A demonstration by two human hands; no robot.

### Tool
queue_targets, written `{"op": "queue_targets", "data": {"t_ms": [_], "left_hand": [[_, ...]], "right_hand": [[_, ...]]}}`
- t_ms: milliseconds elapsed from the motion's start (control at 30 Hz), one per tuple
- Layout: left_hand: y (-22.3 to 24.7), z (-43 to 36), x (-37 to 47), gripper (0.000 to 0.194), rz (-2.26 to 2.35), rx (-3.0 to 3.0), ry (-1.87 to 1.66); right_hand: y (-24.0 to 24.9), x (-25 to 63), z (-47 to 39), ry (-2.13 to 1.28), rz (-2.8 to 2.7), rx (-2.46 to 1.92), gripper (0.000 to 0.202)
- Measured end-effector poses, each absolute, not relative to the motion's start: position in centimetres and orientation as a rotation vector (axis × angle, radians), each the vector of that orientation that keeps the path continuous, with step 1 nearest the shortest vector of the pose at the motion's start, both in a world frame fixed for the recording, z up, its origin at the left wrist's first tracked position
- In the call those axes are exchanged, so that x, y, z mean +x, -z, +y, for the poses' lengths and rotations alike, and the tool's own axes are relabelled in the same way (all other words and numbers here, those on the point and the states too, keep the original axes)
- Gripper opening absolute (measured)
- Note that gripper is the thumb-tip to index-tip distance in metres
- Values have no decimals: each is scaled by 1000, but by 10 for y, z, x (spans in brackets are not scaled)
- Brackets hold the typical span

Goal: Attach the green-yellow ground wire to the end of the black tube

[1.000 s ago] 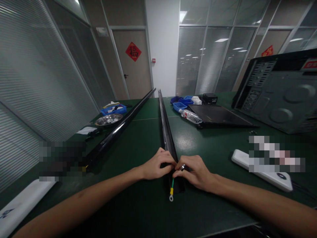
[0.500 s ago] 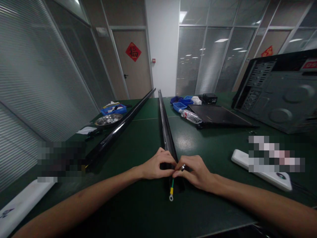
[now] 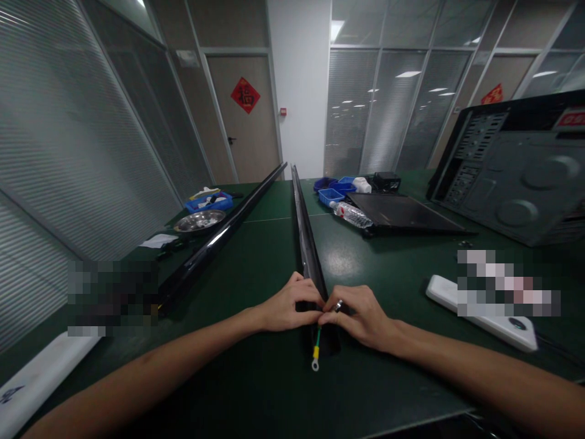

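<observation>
Near the front end of a long black rail (image 3: 307,241), my left hand (image 3: 292,305) and my right hand (image 3: 359,314) meet fingertip to fingertip. Both are closed in a pinch on a thin green wire (image 3: 319,334). From under the fingers the wire hangs toward me and ends in a ring terminal (image 3: 315,360) with a yellow sleeve. A ring sits on one finger of my right hand. The fingers hide exactly how the wire lies between them. A second long black rail (image 3: 219,238) runs along the left side.
On the green table (image 3: 256,378), a metal bowl (image 3: 200,230) and a blue tray (image 3: 223,202) stand far left. To the right are a plastic bottle (image 3: 351,214), blue bins (image 3: 331,196), a flat dark panel (image 3: 411,213), a white device (image 3: 484,314) and a computer case (image 3: 512,164).
Both hands keep their pinch at the same spot on the wire. Only a very slight shift of the whole view shows.
</observation>
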State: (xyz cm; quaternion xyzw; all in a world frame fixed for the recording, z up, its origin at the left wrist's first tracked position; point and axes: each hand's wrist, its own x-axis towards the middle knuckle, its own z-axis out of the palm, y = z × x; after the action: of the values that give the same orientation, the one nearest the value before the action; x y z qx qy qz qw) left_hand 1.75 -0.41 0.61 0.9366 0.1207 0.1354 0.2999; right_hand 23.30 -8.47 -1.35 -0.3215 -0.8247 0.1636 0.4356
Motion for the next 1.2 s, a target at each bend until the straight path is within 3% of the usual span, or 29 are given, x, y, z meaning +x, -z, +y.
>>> {"op": "queue_targets", "data": {"t_ms": [1200], "left_hand": [[-7,-5,18,20,308,2490,-372]], "right_hand": [[18,236,-82,-392,-2056,-758,22]]}}
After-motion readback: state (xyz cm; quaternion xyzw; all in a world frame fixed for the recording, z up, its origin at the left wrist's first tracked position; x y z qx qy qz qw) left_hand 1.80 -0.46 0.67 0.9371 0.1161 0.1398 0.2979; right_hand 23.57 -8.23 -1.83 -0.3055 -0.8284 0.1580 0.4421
